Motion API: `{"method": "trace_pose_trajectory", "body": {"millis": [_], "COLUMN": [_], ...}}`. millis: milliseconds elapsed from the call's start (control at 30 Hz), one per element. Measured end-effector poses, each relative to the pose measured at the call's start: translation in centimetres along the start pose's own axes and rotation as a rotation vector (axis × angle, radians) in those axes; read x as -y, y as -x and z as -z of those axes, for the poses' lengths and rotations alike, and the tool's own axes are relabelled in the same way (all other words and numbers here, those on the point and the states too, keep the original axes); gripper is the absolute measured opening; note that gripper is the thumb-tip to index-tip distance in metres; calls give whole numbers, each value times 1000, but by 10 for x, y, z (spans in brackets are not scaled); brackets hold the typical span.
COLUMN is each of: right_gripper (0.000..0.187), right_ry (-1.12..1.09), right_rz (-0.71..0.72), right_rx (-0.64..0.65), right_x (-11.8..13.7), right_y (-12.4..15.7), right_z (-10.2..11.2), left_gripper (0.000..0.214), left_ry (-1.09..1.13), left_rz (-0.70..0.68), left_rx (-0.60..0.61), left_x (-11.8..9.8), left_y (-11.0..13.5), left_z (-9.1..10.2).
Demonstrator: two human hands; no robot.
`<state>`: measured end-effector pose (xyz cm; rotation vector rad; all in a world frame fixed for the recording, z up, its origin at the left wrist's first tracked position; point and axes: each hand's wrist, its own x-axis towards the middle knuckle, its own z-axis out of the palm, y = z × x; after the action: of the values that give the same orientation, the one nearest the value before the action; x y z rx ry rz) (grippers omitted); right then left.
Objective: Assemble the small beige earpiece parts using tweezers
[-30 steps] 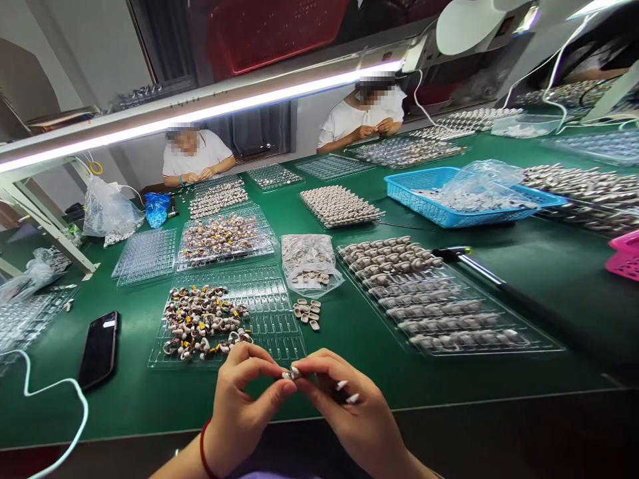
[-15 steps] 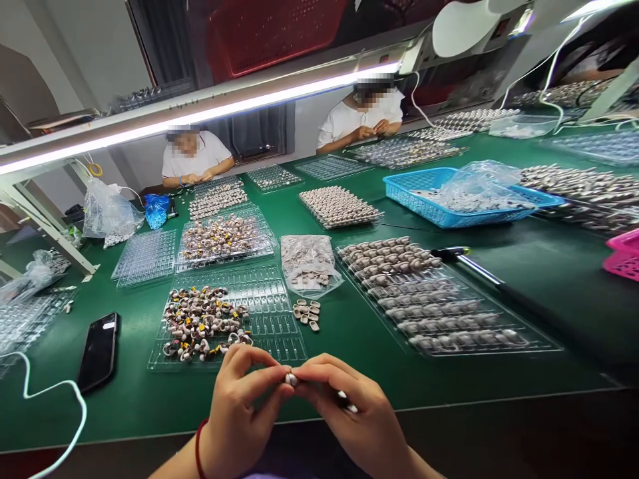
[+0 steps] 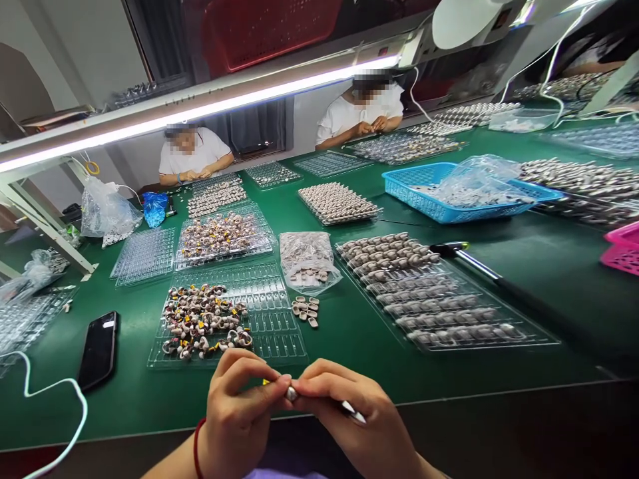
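Between the fingertips of both hands is a small pale rounded part (image 3: pixel 291 394), pinched at the near edge of the table. My left hand (image 3: pixel 242 406), closed, grips it from the left, and a bit of yellow shows behind its fingers. My right hand (image 3: pixel 352 412) is closed on the part's other side. A shiny slim metal tool (image 3: pixel 353 411) is tucked in the right palm; its kind is mostly hidden. Just beyond my hands, a clear tray (image 3: pixel 272 322) bears a heap of small parts with yellow tabs (image 3: pixel 204 319). Several small beige covers (image 3: pixel 305 310) lie beside it.
A bag of beige pieces (image 3: pixel 307 259) lies ahead, with a tray of grey parts (image 3: pixel 434 299) to its right. Further off stand a blue basket (image 3: pixel 424 199) and a black-handled rod (image 3: pixel 484 269). A phone (image 3: pixel 98 349) lies at left. Two people sit across the green table (image 3: pixel 349 359).
Both hands have dropped slightly, still pinching the small part. Yellow now shows behind the left fingers, and more of the shiny tool shows in the right hand.
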<state>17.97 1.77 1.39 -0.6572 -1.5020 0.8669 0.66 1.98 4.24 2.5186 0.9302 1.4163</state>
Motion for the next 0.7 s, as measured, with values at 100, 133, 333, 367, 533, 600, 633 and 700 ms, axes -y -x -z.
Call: {"method": "trace_pose_trajectory", "body": {"millis": [100, 133, 333, 367, 533, 600, 633, 700], "right_gripper": [15, 14, 11, 10, 5, 6, 7, 8], "right_ry": [-45, -62, -110, -110, -67, -39, -31, -22], "right_rz": [-99, -126, -239, -250, -241, -195, -170, -125], "right_rx": [40, 55, 114, 118, 107, 70, 54, 37], "right_x": [4, 4, -3, -4, -7, -7, -7, -6], "right_y": [-1, -1, 0, -1, -3, -4, -4, -4], "right_z": [0, -1, -1, 0, 8, 10, 10, 10], "left_gripper": [20, 19, 16, 13, 19, 22, 22, 23], "left_ry": [-28, -48, -171, -161, 117, 207, 256, 381], "left_rz": [-23, -24, 20, 48, 277, 357, 395, 496], "left_rx": [-17, -16, 0, 24, 50, 38, 47, 89], "left_x": [-7, -9, -12, -9, 8, 10, 11, 12], "left_y": [0, 1, 7, 8, 8, 8, 8, 7], "left_z": [2, 3, 6, 5, 4, 4, 4, 5]}}
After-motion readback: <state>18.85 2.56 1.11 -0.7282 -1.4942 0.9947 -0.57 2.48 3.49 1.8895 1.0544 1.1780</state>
